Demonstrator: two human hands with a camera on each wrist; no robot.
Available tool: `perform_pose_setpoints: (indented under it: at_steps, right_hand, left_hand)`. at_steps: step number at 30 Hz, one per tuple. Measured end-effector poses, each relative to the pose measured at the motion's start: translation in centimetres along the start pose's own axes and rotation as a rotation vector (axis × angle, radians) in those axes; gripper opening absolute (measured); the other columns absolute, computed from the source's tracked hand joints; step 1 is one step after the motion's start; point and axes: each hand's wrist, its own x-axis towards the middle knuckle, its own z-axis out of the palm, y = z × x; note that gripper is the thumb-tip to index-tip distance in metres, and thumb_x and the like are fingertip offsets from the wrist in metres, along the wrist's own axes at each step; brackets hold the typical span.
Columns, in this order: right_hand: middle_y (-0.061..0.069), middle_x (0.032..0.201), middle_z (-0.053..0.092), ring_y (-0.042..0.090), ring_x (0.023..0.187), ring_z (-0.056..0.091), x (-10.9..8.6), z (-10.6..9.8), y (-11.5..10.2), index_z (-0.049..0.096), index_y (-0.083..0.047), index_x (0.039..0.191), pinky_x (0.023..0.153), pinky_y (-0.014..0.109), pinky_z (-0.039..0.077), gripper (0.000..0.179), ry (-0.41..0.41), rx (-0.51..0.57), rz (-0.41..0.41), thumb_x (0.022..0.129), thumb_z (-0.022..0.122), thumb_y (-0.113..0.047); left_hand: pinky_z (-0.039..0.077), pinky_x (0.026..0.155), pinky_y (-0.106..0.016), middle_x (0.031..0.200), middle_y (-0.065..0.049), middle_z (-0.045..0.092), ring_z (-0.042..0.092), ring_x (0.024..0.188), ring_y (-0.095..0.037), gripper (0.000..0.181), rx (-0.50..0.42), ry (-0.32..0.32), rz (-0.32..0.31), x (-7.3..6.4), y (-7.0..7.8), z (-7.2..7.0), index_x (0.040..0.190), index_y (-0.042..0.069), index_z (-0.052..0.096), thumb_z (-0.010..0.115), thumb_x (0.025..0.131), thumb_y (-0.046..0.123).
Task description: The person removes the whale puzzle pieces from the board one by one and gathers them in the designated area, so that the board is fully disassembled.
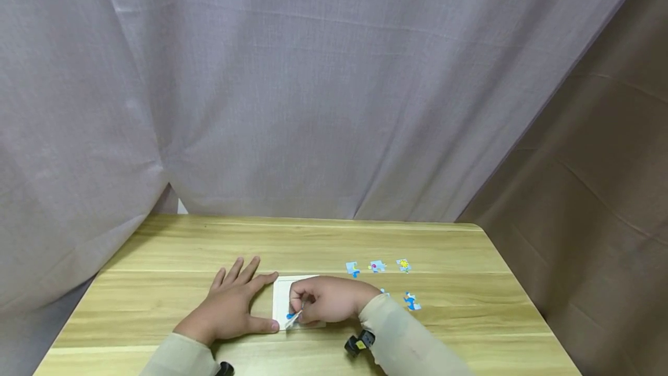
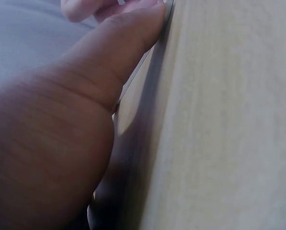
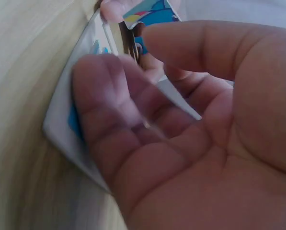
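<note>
A white puzzle tray [image 1: 282, 292] lies on the table in front of the person. The left hand [image 1: 229, 303] is spread flat at the tray's left side, with its thumb and index fingertips touching the edge. Over the tray, the right hand [image 1: 331, 299] pinches a puzzle piece [image 1: 293, 320], which is tilted. In the right wrist view that puzzle piece [image 3: 154, 12] shows blue with some yellow and red, by the thumb tip. Blue also shows on the tray [image 3: 61, 117] beneath the fingers. The right hand covers much of the tray.
On the wooden table [image 1: 469, 329], several loose puzzle pieces lie right of the tray. Among them are a piece with a yellow shape [image 1: 403, 264], one with a pink swirl [image 1: 377, 266] and a blue-and-white one [image 1: 411, 301]. A grey curtain [image 1: 313, 103] hangs behind the table.
</note>
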Motion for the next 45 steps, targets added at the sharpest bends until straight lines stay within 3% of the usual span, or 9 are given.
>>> perform_pose_setpoints:
  at_steps: [4, 7, 15, 21, 27, 30, 34, 45]
  right_hand:
    - [-0.006, 0.108, 0.083, 0.006, 0.089, 0.075, -0.6, -0.3, 0.3, 0.062, -0.008, 0.095, 0.081, 0.024, 0.065, 0.014, 0.048, 0.193, -0.019, 0.1, 0.071, 0.0]
    - [0.006, 0.115, 0.085, 0.018, 0.095, 0.081, -1.4, -0.9, 0.3, 0.058, -0.003, 0.096, 0.086, 0.034, 0.07, 0.013, 0.093, 0.302, -0.036, 0.104, 0.066, 0.002]
    - [0.027, 0.1, 0.076, 0.018, 0.08, 0.072, -5.6, -2.7, 0.3, 0.059, -0.007, 0.107, 0.075, 0.031, 0.066, 0.007, 0.239, 0.232, -0.107, 0.108, 0.063, 0.0]
    - [0.015, 0.094, 0.071, 0.025, 0.08, 0.071, -9.3, -3.7, 0.6, 0.065, -0.007, 0.121, 0.075, 0.038, 0.066, 0.009, 0.339, 0.166, -0.087, 0.113, 0.064, -0.01]
    - [0.01, 0.097, 0.072, 0.022, 0.081, 0.072, -11.5, -3.8, 1.7, 0.073, -0.015, 0.125, 0.073, 0.034, 0.066, 0.013, 0.405, 0.107, -0.044, 0.114, 0.068, -0.017]
    - [0.007, 0.095, 0.075, 0.017, 0.076, 0.071, -12.2, -3.3, 2.4, 0.073, -0.014, 0.127, 0.069, 0.032, 0.064, 0.016, 0.433, 0.082, -0.002, 0.112, 0.071, -0.017]
    - [0.008, 0.09, 0.075, 0.013, 0.072, 0.069, -12.8, -2.6, 3.4, 0.071, -0.006, 0.121, 0.064, 0.028, 0.061, 0.016, 0.449, 0.134, 0.063, 0.108, 0.074, -0.014]
    - [0.012, 0.081, 0.076, 0.021, 0.066, 0.075, -12.9, -1.8, 5.1, 0.071, -0.003, 0.102, 0.059, 0.031, 0.064, 0.015, 0.412, 0.214, 0.125, 0.104, 0.081, -0.014]
  left_hand:
    - [0.01, 0.129, -0.087, 0.185, -0.022, 0.028, 0.016, 0.171, -0.06, 0.108, -0.013, -0.014, -0.009, -0.1, 0.0, 0.0, 0.166, 0.034, 0.057, 0.087, 0.076, 0.084]
    - [0.009, 0.13, -0.087, 0.186, -0.021, 0.027, 0.015, 0.172, -0.059, 0.107, -0.02, -0.024, -0.017, -0.1, 0.0, 0.0, 0.166, 0.035, 0.056, 0.087, 0.076, 0.085]
    - [0.01, 0.129, -0.087, 0.186, -0.02, 0.028, 0.015, 0.172, -0.058, 0.108, -0.02, -0.011, -0.011, 0.0, -0.1, 0.2, 0.166, 0.035, 0.057, 0.087, 0.074, 0.085]
    - [0.01, 0.129, -0.087, 0.186, -0.02, 0.028, 0.015, 0.172, -0.059, 0.108, -0.016, -0.007, -0.005, 0.1, -0.1, 0.1, 0.166, 0.035, 0.056, 0.088, 0.075, 0.084]
    - [0.01, 0.129, -0.087, 0.186, -0.02, 0.027, 0.015, 0.172, -0.059, 0.107, -0.013, -0.006, -0.008, 0.0, 0.0, 0.0, 0.166, 0.035, 0.056, 0.088, 0.075, 0.084]
    - [0.009, 0.13, -0.086, 0.186, -0.02, 0.027, 0.014, 0.172, -0.058, 0.108, -0.019, -0.012, -0.013, 0.0, -0.1, 0.1, 0.166, 0.036, 0.056, 0.088, 0.075, 0.084]
    - [0.008, 0.13, -0.086, 0.187, -0.019, 0.026, 0.013, 0.172, -0.058, 0.108, -0.028, -0.023, -0.016, 0.1, -0.1, 0.1, 0.166, 0.037, 0.055, 0.087, 0.075, 0.085]
    - [0.009, 0.129, -0.087, 0.187, -0.02, 0.025, 0.013, 0.172, -0.059, 0.108, -0.014, -0.028, -0.016, 0.1, -0.1, 0.0, 0.167, 0.036, 0.054, 0.086, 0.076, 0.086]
